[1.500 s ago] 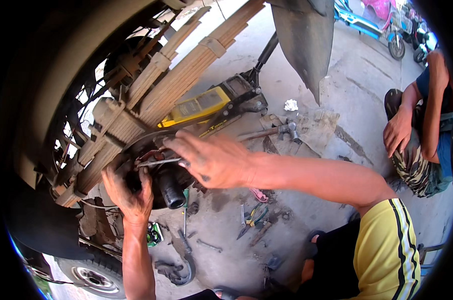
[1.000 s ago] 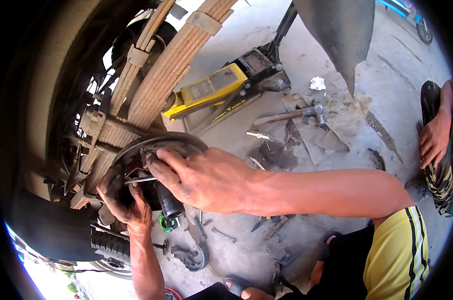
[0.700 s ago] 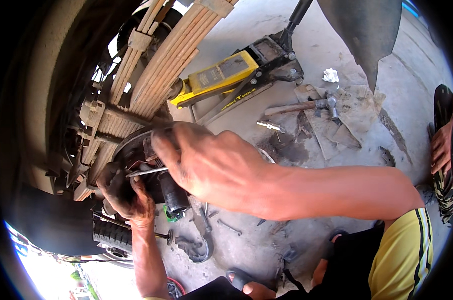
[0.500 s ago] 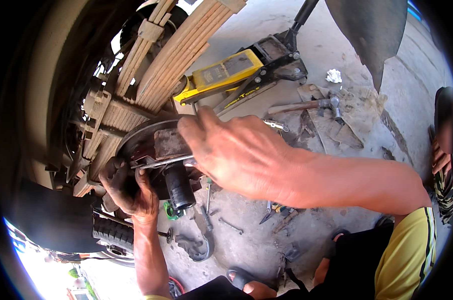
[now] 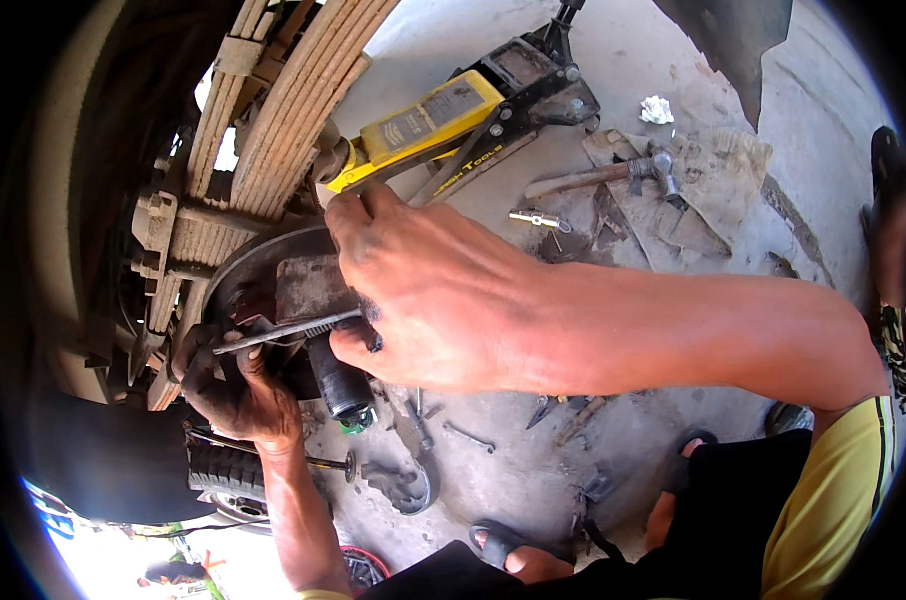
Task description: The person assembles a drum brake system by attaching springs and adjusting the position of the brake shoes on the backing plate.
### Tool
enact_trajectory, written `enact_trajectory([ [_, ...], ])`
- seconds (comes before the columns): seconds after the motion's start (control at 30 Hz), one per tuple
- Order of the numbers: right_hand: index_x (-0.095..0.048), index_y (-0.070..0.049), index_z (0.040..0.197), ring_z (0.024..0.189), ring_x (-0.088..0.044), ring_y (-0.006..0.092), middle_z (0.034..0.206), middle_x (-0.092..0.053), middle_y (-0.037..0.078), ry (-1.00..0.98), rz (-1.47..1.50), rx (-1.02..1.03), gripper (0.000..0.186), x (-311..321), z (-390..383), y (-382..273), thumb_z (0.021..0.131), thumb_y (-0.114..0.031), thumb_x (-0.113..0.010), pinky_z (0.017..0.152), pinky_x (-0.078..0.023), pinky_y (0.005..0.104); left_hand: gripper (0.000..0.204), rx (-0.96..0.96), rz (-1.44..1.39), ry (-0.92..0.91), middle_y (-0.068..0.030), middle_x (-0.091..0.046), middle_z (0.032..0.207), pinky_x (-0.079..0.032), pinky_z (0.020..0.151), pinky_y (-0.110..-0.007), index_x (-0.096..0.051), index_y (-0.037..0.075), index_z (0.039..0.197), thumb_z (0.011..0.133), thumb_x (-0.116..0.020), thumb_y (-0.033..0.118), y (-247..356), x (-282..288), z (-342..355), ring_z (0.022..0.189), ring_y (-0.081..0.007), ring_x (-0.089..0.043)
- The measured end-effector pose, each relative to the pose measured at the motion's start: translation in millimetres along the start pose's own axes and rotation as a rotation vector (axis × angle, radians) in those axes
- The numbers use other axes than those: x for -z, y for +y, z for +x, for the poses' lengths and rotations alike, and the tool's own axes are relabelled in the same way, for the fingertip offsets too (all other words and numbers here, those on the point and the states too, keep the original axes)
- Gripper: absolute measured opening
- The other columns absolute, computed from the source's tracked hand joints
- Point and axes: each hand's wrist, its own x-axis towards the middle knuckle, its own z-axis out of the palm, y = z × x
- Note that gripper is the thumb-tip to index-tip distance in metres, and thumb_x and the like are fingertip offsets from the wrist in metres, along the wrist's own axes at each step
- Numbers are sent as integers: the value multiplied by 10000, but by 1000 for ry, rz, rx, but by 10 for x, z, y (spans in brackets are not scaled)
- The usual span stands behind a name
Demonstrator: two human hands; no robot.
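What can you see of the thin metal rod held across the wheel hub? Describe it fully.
The metal rod is thin, grey and bare steel by its look, with a darker, ribbed stretch near its right end. It lies nearly level, tilted slightly up to the right, across the front of the rusty hub. The right hand pinches its right end between its fingers; the grimy left hand touches its left end. Its tips are hidden.
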Motion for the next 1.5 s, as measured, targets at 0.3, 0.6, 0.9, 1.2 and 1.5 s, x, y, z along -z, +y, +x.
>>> enact_trajectory([
  [0.3, -509, 194, 1197, 769, -698, 353, 1052, -599, 274, 33, 114, -51, 601, -116, -147, 249, 878, -219, -806, 616, -645, 359, 277, -81, 129, 53, -140, -603, 1085, -517, 892, -372, -550, -20, 1104, 997, -745, 145, 16, -34, 56, 1015, -250, -605],
  [0.6, -503, 167, 1226, 834, -711, 374, 1068, -581, 273, 89, 325, 11, 616, -191, -128, 425, 882, -246, -803, 728, -650, 407, 359, -41, 146, 72, -165, -577, 1108, -536, 918, -399, -503, -28, 1039, 1039, -693, 277, 57, -65, 54, 990, -274, -608],
  [0.9, -487, 194, 1238, 815, -720, 364, 1055, -579, 275, 83, 408, 50, 670, -151, -145, 514, 869, -258, -817, 694, -654, 387, 488, -93, 493, 16, -213, -644, 1191, -502, 953, -429, -587, -110, 1185, 1115, -537, 370, 65, 2, 55, 1110, -313, -636],
  [1.2, -438, 138, 1261, 865, -690, 405, 1085, -572, 273, 233, 439, 154, 675, -313, -159, 616, 848, -236, -820, 758, -620, 454, 284, -16, 206, -8, -166, -570, 1144, -538, 968, -411, -469, -18, 1069, 1057, -656, 196, 112, -33, 65, 1051, -269, -617],
  [1.5, -451, 133, 1278, 1039, -655, 434, 1213, -525, 289, 107, 348, 115, 650, -239, -157, 558, 868, -230, -801, 939, -580, 459, 328, -5, 150, 26, -159, -581, 1129, -509, 1031, -440, -529, -33, 1121, 1057, -653, 265, 24, 37, 15, 1116, -287, -609],
])
